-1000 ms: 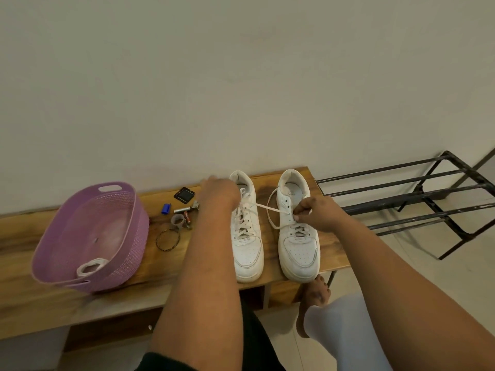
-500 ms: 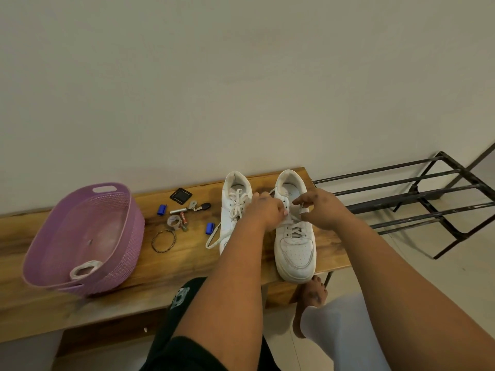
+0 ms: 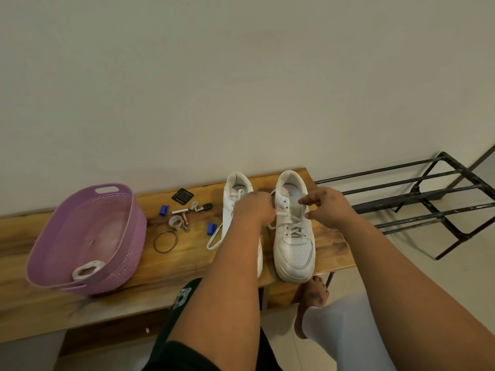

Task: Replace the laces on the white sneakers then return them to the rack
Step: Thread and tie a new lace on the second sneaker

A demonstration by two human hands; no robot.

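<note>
- Head view: two white sneakers side by side on the wooden desk (image 3: pixel 332 245), heels toward the wall, toes toward the near edge.
- Right sneaker (image 3: pixel 294 236) in full view, lace (image 3: pixel 290 228) crossed through the lower eyelets, upper eyelets partly bare.
- Left sneaker (image 3: pixel 235 199) half hidden behind the left forearm; a loose lace end (image 3: pixel 214 238) trailing off its left side onto the desk.
- Left hand (image 3: pixel 254 207) between the two sneakers, fingers curled, grip pinching the lace at the inner upper eyelets of the right sneaker.
- Right hand (image 3: pixel 328 207) over the outer side of the right sneaker's collar, fingers bent with thumb and forefinger apart; grip on anything: cannot tell.
- Left of the sneakers: two blue caps (image 3: pixel 211 228), a metal ring (image 3: pixel 165 241), a tape roll (image 3: pixel 175 222), keys (image 3: pixel 199 207), a small black square (image 3: pixel 182 195).
- Purple basket (image 3: pixel 126 236) at the desk's left end, a coiled white lace (image 3: pixel 87 269) inside against its near wall.
- Black metal rack (image 3: pixel 417 195) on the floor to the right, just beside the desk's end, well apart from the sneakers.
- A bare foot (image 3: pixel 312 295) below the desk's near edge.
</note>
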